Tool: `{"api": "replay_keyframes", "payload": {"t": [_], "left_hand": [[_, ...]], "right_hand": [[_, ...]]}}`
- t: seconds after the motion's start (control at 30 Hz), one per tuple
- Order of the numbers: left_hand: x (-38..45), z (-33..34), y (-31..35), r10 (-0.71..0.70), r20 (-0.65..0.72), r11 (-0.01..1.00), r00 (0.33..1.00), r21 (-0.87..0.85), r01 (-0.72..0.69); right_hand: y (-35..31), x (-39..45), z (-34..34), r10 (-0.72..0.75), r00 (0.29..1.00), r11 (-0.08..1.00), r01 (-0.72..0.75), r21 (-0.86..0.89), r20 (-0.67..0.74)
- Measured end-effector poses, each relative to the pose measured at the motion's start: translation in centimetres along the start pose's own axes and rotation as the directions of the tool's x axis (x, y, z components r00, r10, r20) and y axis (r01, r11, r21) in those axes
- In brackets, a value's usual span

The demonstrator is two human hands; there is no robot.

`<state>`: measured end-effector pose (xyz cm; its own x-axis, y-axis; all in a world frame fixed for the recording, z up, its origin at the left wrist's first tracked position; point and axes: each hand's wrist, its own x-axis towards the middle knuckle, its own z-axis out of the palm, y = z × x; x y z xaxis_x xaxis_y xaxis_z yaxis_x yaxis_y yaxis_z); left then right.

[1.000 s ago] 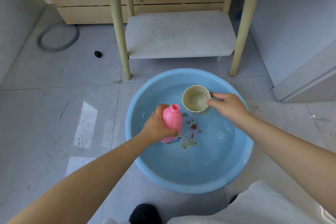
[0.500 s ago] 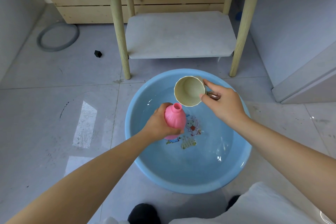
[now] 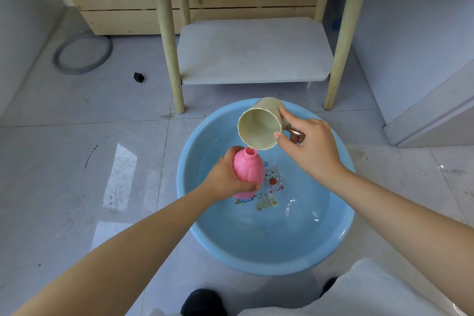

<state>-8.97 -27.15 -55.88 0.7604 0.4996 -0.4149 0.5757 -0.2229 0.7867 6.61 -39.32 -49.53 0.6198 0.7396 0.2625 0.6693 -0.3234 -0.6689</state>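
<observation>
Closest to the viewer, a white-clad knee (image 3: 372, 290) and a dark shoe (image 3: 202, 301) edge the frame. Just beyond, a blue basin (image 3: 266, 264) sits on grey floor tiles, with shallow water over a cartoon print. Above it, the left hand (image 3: 225, 179) wraps round a pink bottle (image 3: 248, 172), held upright with its open neck just under the lip of a cream cup (image 3: 259, 126). The right hand (image 3: 313, 146) grips the cup at its coppery handle and tilts its mouth toward the bottle. Farther back stand a wooden-legged table with a white lower shelf (image 3: 254, 51) and a grey hose ring (image 3: 82, 54).
</observation>
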Motion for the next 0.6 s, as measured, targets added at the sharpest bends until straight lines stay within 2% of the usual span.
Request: {"api": "replay_keyframes", "payload": {"t": [0.6], "left_hand": [[-0.1, -0.27, 0.42, 0.0, -0.005, 1.0, 1.0, -0.015, 0.0]], "right_hand": [[0.01, -0.05, 0.17, -0.1, 0.992, 0.994, 0.097, -0.045, -0.072]]}}
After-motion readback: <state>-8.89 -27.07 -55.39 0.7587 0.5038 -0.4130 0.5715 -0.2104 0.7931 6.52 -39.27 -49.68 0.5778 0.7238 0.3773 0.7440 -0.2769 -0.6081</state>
